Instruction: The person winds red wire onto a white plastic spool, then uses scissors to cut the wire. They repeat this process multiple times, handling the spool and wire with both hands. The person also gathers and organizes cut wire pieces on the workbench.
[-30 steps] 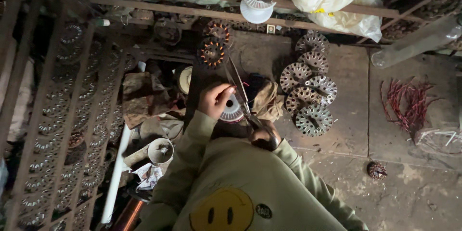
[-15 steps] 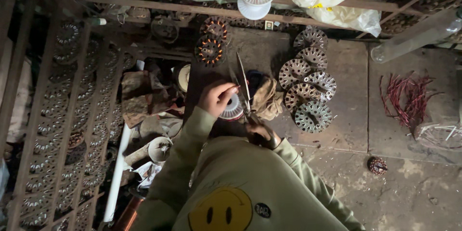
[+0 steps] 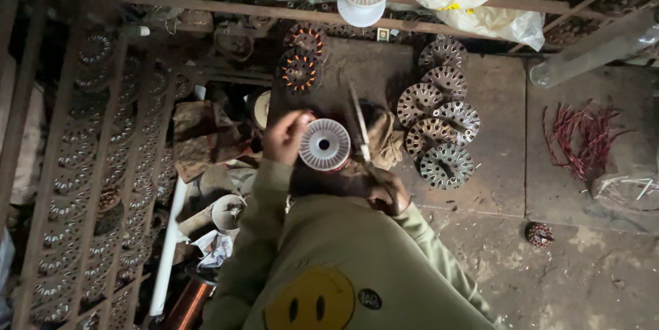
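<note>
Spool (image 3: 324, 144) of white plastic is now sitting higher and more face-on to the camera than half a second back: the left hand (image 3: 287, 136) is tipping it up off the tabletop (image 3: 494, 131), so its round ribbed flange and dark centre hole are showing fully. The left fingers are wrapping narrowly around the spool's left rim, holding it. The right hand (image 3: 386, 189) is gripping the lower end of a long thin metal rod (image 3: 360, 122), its fingers closed around it; the rod is leaning up and to the left, passing just beside the spool's right edge, and it is standing a little straighter than a second ago. Whether rod and spool are touching, I cannot tell.

Judging by that shift, the two pieces are being brought together rather than set apart, with the spool's hole turned into the open.

Round slotted metal discs (image 3: 439, 131) are lying stacked just right of the hands, two copper-wound rings (image 3: 301, 59) above them, and a loose bundle of reddish wire (image 3: 580, 139) well apart at the right.
</note>
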